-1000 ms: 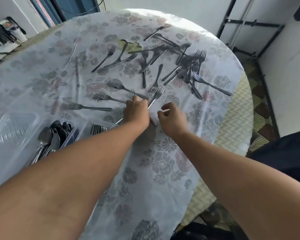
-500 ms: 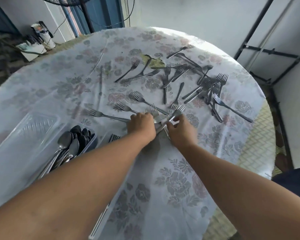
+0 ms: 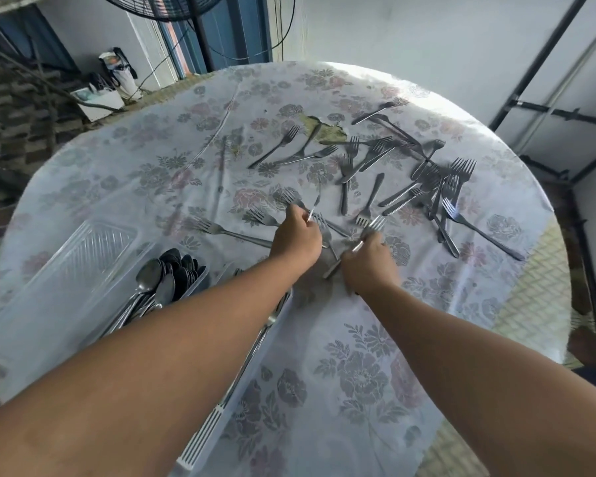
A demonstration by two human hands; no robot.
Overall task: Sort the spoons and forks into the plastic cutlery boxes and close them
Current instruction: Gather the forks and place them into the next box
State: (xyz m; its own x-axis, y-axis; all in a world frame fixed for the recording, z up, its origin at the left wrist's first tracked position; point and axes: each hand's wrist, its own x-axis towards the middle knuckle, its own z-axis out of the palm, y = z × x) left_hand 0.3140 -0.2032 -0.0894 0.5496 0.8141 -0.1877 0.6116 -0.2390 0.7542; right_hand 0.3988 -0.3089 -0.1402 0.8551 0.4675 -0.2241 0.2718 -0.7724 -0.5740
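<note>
Right hand is closing its fingers around the handle of a slim steel fork; that fork's long axis is running from near-left to far-right, tines pointing away toward the far right, handle end sticking out below the fist. Left hand is pinching a thin bright metal handle between thumb and fingers; this piece is pointing up and away, slightly right; whether it is a fork or a spoon cannot be told.

Both hands are working at the centre of the round table under a pale floral plastic cloth, just beside each other.

Containers: a clear rectangular plastic cutlery box at near left is holding a heap of steel spoons, bowls toward the table centre, handles toward the person; exact count unreadable, well over ten. A clear ribbed lid is lying flat to its left. A second clear box is lying mostly under the left forearm; contents are largely hidden.

Loose steel forks are lying scattered across the far half, roughly twenty, many overlapping at far right, pointing in mixed directions. One fork is lying alone, tines left.
</note>
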